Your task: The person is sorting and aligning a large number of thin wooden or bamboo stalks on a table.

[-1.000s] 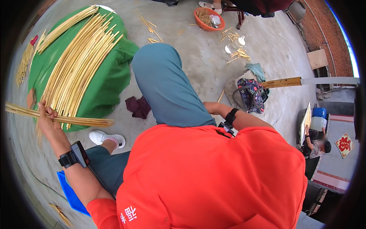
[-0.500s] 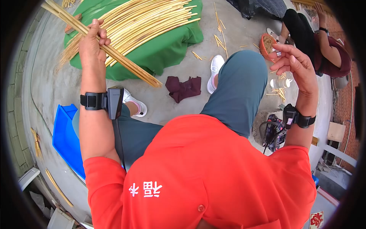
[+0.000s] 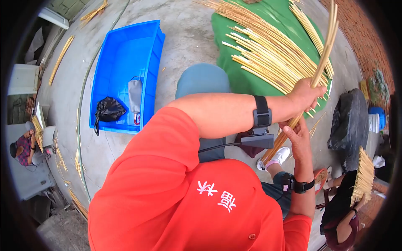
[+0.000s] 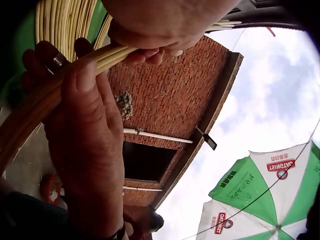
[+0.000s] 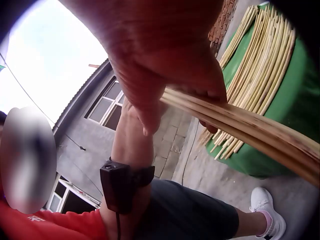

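Control comes from both hands: your right grip (image 3: 298,136) is wrapped round the low end of the stick bundle (image 3: 321,50), and your left grip (image 3: 305,95) is clenched on it just above. Hold both snug with the ends level, I'd judge, and the bundle clear of the pile (image 3: 268,54) on the green cloth (image 3: 228,77).

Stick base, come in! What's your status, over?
Left hand and right hand both grip stick bundle. Bundle raised, tilted. Loose stick pile on green cloth beyond.
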Motion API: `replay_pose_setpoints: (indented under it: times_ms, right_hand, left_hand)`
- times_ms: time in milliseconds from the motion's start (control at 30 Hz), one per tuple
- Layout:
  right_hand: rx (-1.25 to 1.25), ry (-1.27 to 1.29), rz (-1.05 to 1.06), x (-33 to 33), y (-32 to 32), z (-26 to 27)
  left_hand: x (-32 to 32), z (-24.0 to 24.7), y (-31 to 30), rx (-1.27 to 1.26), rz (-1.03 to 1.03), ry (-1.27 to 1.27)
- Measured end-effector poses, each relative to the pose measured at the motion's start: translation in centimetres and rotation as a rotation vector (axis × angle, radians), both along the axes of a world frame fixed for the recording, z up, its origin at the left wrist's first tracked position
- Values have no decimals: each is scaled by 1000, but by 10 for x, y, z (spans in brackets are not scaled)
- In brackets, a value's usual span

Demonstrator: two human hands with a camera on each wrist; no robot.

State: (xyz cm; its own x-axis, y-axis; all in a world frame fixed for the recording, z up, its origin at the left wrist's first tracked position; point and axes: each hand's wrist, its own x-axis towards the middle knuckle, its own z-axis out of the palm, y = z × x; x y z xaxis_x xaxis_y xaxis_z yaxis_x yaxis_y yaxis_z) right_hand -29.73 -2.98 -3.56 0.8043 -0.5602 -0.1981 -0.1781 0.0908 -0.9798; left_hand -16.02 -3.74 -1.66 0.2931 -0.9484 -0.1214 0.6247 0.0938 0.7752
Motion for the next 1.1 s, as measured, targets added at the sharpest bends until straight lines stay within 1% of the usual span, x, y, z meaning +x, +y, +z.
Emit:
replay_pose_setpoints:
  times_ms: [33, 100, 133, 200, 233, 267, 300, 333, 400, 433, 500, 533, 567, 633, 667, 700, 733, 767, 800, 867, 900, 933, 967, 1000, 1033, 1067, 1100]
  right_hand:
    - [0, -5, 49, 6, 1, -13]
    - [-35, 18, -114, 6, -10, -31]
    - [-36, 22, -96, 7, -10, -35]
    - [71, -107, -264, 11, -10, -35]
    - [70, -102, -258, 13, -9, -34]
    - [75, -105, -297, 14, -9, -30]
    - [80, -108, -337, 16, -7, -26]
    - [86, -114, -377, 17, -4, -22]
    - [122, -137, -404, 13, -9, -10]
    - [157, -161, -436, 9, -14, -5]
    - [181, -216, -465, -5, -29, 0]
    - [205, -268, -500, -15, -39, 1]
    - [204, -267, -497, -26, -49, 1]
    - [339, -363, -536, -53, -71, 0]
    - [336, -363, -538, -69, -79, 1]
    - [405, -394, -551, -83, -88, -1]
    - [477, -427, -565, -96, -95, -4]
    - [511, -450, -590, -108, -99, -8]
    - [517, -459, -592, -121, -103, -13]
    - [550, -472, -601, -142, -107, -22]
    - [553, -459, -661, -148, -102, -22]
    - [557, -461, -666, -151, -98, -24]
    - [557, -439, -695, -152, -94, -25]
    - [556, -414, -721, -152, -92, -26]
    - [557, -407, -721, -154, -93, -29]
    - [593, -400, -688, -155, -95, -33]
    - [627, -394, -654, -154, -96, -34]
  left_hand:
    - [1, -1, 0, -21, 39, -51]
    - [-1, -1, -3, -39, 90, -98]
    - [-2, -1, -6, -41, 90, -97]
    - [-2, -1, -9, -40, 94, -82]
    - [-2, -2, -10, -85, 70, -122]
    - [-2, -3, -10, -129, 44, -161]
    - [6, 12, 5, -77, 16, -308]
    - [8, 14, 5, -75, 21, -306]
    - [15, 18, 3, -197, 294, -695]
    - [27, 31, 11, -190, 317, -689]
    - [51, 34, -2, -237, 466, -736]
    - [69, 43, 1, -217, 447, -669]
    - [87, 58, 12, -197, 426, -601]
    - [120, 91, 58, -175, 361, -317]
    - [147, 83, 52, -352, 454, -405]
    - [164, 91, 83, -218, 478, -475]
    - [190, 82, 99, -284, 460, -519]
    - [224, 58, 115, -277, 414, -480]
    - [242, 43, 145, -184, 553, -518]
    - [278, -4, 202, 137, 727, -764]
    - [289, -40, 238, 395, 768, -712]
    - [297, -71, 271, 595, 765, -518]
    - [307, -113, 307, 851, 784, -389]
    - [303, -151, 343, 966, 822, -337]
    - [299, -189, 377, 1080, 818, -285]
    - [292, -216, 406, 1200, 766, -201]
    - [282, -230, 421, 1202, 766, -192]
